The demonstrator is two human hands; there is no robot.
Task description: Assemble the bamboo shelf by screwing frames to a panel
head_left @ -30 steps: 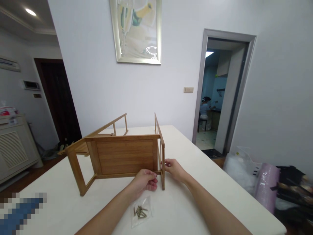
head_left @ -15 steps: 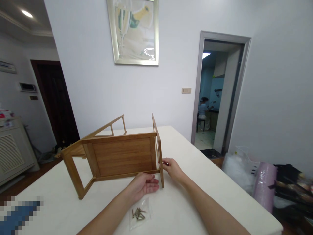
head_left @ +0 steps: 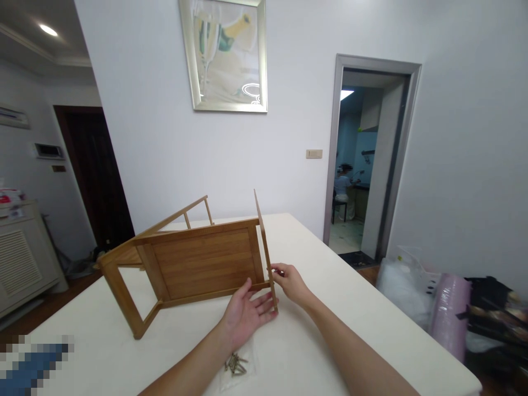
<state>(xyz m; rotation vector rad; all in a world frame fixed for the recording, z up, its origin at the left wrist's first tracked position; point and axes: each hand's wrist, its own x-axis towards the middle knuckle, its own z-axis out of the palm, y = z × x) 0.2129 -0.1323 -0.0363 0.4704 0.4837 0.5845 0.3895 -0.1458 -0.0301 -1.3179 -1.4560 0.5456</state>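
Observation:
A brown wooden rack (head_left: pixel 206 258) lies tipped on its side on the white table, its panelled shelf facing me. Its right end frame (head_left: pixel 266 247) stands nearly upright, seen almost edge-on. My left hand (head_left: pixel 245 316) is open, palm up, under the shelf's lower right corner, with spread fingers reaching to the foot of that end frame. My right hand (head_left: pixel 291 280) is on the outer side of the frame, thumb and fingers pinched close against it; something small and dark shows between them, too small to name. Near my left wrist lies a clear plastic bag (head_left: pixel 251 366) holding several screws (head_left: pixel 236 364).
The white table (head_left: pixel 338 313) runs to the wall, its right edge slanting towards me. Beyond it on the floor are a pink wrapped roll (head_left: pixel 449 308) and a white plastic basket (head_left: pixel 412 275). A person (head_left: pixel 342 184) sits past the doorway. A pixelated blue patch (head_left: pixel 33 366) covers the lower left.
My left hand has turned palm up and spread its fingers towards the end frame. That end frame has swung slightly, now more edge-on. My right hand keeps its pinch there.

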